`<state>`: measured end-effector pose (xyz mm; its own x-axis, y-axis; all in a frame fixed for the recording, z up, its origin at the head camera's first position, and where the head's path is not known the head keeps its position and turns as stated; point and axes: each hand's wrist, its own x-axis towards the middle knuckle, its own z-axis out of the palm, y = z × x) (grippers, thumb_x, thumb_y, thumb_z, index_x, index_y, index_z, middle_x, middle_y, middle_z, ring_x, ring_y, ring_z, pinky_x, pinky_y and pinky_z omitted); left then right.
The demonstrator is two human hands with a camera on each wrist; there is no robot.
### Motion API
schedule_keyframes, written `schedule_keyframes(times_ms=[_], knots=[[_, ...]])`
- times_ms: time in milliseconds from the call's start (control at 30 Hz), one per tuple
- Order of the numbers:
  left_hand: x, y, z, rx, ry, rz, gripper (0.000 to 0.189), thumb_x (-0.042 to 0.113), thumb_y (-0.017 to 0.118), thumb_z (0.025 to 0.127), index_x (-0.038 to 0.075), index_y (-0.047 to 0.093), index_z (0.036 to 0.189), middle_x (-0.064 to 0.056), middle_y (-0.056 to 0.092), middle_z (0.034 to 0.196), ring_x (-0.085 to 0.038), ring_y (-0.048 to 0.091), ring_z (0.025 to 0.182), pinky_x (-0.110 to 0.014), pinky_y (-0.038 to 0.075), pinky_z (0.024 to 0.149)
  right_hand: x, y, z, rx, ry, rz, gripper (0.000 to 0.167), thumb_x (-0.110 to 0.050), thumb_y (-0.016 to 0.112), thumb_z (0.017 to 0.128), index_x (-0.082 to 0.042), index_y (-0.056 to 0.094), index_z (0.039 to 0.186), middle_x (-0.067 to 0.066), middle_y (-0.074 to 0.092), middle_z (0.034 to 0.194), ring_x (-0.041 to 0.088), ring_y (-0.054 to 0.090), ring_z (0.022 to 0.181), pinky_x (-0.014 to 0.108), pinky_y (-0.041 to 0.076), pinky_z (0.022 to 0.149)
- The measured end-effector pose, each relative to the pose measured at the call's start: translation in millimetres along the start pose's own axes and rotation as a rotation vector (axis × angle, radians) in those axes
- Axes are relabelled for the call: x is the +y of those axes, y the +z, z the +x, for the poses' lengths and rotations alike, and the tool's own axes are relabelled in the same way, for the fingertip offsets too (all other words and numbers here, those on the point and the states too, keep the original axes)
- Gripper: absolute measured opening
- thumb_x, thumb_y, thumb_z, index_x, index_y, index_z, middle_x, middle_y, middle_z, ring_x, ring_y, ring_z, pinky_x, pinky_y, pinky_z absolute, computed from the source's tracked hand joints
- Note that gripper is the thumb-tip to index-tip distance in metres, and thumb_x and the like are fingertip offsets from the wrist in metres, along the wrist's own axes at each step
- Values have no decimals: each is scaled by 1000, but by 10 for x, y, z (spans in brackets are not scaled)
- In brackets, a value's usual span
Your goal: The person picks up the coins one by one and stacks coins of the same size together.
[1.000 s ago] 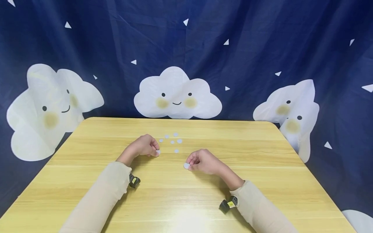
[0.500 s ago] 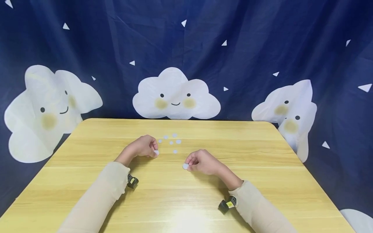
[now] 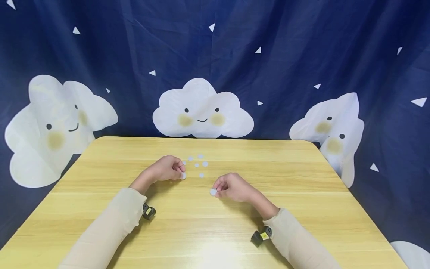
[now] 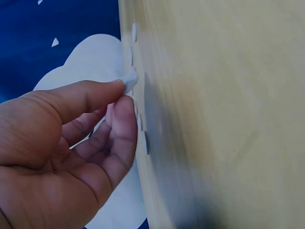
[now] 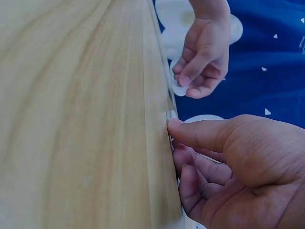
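Note:
My left hand [image 3: 164, 168] pinches a small white disc [image 3: 183, 175] between thumb and fingertips. In the left wrist view this disc [image 4: 129, 82] stands tilted, raised over the wooden surface. My right hand [image 3: 235, 187] pinches a second white disc [image 3: 213, 192] at its edge, nearer the front of the table. The right wrist view has that disc [image 5: 172, 115] almost edge-on, low at the tabletop, under the thumb tip. Several more white discs lie flat beyond the hands, among them one disc [image 3: 201, 175] between them and another disc [image 3: 205, 164] farther back. The left fingers partly cover the leftmost one.
The wooden table [image 3: 201, 224] has rounded far corners. Behind it hangs a dark blue curtain [image 3: 285, 67] printed with white clouds and small triangles. A black wrist camera [image 3: 149, 212] sits at the left cuff, another camera [image 3: 261, 236] at the right cuff.
My left hand has shifted slightly right with its disc, its forearm and cuff swinging a little left. The right hand keeps its place and its disc. The loose discs lie as before.

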<state>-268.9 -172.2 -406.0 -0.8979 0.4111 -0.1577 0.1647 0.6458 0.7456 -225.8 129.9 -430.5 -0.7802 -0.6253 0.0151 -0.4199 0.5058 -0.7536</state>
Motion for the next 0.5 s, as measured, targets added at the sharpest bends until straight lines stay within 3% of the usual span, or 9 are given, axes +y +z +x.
schedule_keyframes(times_ms=[233,500], knots=[[27,50,-5,9,27,-96,11,-1,73,86,1,69,97,-7,66,85,-16,59,72,-28,50,63,14,-16,2,3,3,-3,11,-2,79,87,-5,74,97,-3,70,85,10,65,78,25,56,75],[94,141,-46,5,26,-204,10,-3,67,89,-4,68,99,-10,65,87,-18,62,77,-34,57,74,20,-16,-7,-4,5,-1,11,-2,78,88,-5,73,97,-3,70,85,10,65,79,25,56,75]])
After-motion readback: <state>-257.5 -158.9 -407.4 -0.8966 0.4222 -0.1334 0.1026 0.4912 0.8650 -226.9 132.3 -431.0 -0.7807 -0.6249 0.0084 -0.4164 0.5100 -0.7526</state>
